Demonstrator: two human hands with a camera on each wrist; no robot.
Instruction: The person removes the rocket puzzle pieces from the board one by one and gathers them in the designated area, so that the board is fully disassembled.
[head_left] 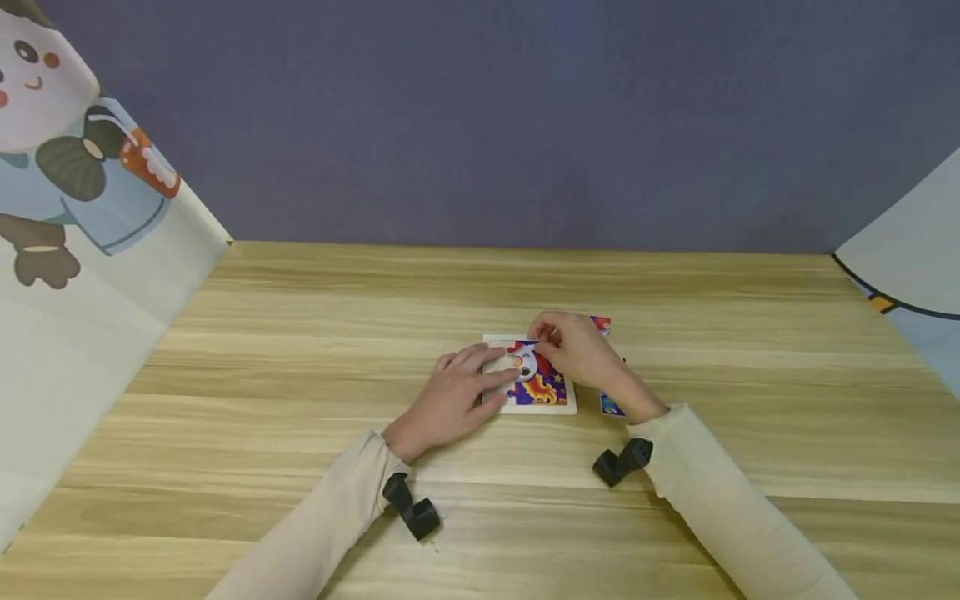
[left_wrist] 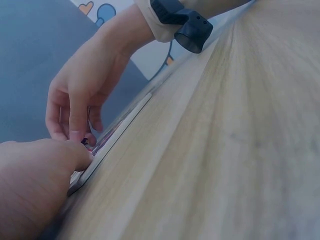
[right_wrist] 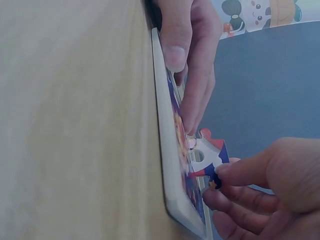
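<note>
A small jigsaw puzzle tray [head_left: 528,410] with a pale rim lies on the wooden table, partly filled with a purple, orange and white picture. My left hand [head_left: 453,400] rests its spread fingers over the tray's left side, with fingertips on the picture. Between thumb and fingers, my right hand [head_left: 576,346] pinches a puzzle piece [right_wrist: 216,150] with red, white and dark blue on it. In the right wrist view this piece is tilted up close over the tray. My left thumb [left_wrist: 75,152] lies along the tray's near edge in the left wrist view.
Just right of the tray, partly hidden by my right hand and forearm, are a red and purple puzzle piece [head_left: 602,324] and a blue one [head_left: 611,406]. A dark blue wall [head_left: 525,125] stands behind the table [head_left: 337,317], with cartoon-printed panels at both sides.
</note>
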